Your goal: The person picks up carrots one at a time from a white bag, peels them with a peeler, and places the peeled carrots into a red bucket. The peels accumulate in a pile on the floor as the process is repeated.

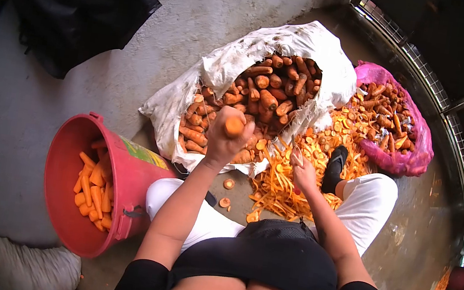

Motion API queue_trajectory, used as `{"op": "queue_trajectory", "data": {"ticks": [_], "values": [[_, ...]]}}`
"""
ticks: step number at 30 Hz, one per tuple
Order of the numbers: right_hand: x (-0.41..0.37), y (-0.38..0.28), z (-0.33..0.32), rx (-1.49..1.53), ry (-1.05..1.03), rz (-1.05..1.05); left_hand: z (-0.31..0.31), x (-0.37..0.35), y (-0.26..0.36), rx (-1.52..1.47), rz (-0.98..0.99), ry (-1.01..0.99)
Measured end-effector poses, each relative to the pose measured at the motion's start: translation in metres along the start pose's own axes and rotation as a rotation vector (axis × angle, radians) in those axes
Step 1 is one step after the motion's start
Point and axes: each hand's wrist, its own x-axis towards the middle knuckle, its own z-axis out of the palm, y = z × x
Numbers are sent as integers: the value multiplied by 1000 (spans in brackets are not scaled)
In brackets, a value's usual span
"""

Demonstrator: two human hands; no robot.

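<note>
My left hand (221, 148) is closed around a carrot (234, 127), whose blunt orange end points up at me, in front of the mouth of a white sack (173, 98). Unpeeled carrots (269, 94) fill that sack. Above a heap of orange peelings and cut slices (279, 190), my right hand (305, 176) is closed, with a small pale thing at its fingertips that I cannot make out. To the left of my leg a red bucket (140, 182) leans towards me, with peeled carrots (96, 191) inside.
A pink bag (418, 150) of carrots and scraps stands beyond the peelings. Two cut carrot ends (227, 193) lie on the floor. A pale sack (36, 269) sits at lower left, black cloth (79, 5) hangs at upper left, and a metal grating (426, 74) runs along the right.
</note>
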Motion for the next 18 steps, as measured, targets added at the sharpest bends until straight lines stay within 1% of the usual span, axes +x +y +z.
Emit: {"op": "queue_trajectory", "data": {"ticks": [1, 2, 3, 4, 7, 8, 9, 11, 12, 13, 15, 16, 17, 18], "values": [[1, 5, -1, 54, -32, 130, 3, 0, 8, -229, -355, 22], [4, 9, -3, 107, -66, 260, 5, 0, -2, -537, -656, 45], [5, 12, -5, 159, -101, 389, 6, 1, -16, -846, -955, 70], [9, 27, -4, 207, -100, 453, 4, 1, -24, -1094, -1203, 95], [19, 63, -4, 138, 0, 541, 7, -11, -49, -1254, -1351, 198], [25, 72, -7, 57, 8, 541, 9, -14, -54, -1186, -1323, 205], [36, 91, -5, 50, 24, 556, 9, -14, -53, -1198, -1340, 205], [46, 102, -1, 185, 142, 406, 8, -13, -50, -1221, -1381, 201], [48, 76, -14, 67, 67, 508, 8, -12, -48, -1214, -1386, 200], [53, 67, -19, -28, 73, 581, 8, -12, -48, -1208, -1388, 198], [68, 103, -15, -248, 235, 313, 9, -12, -47, -1207, -1383, 177], [71, 103, -24, -255, 139, 392, 9, -13, -48, -1210, -1375, 156], [77, 101, -29, -274, 112, 508, 9, -13, -50, -1211, -1368, 135], [82, 104, -33, -240, 89, 464, 10, -13, -51, -1192, -1354, 134]]}}
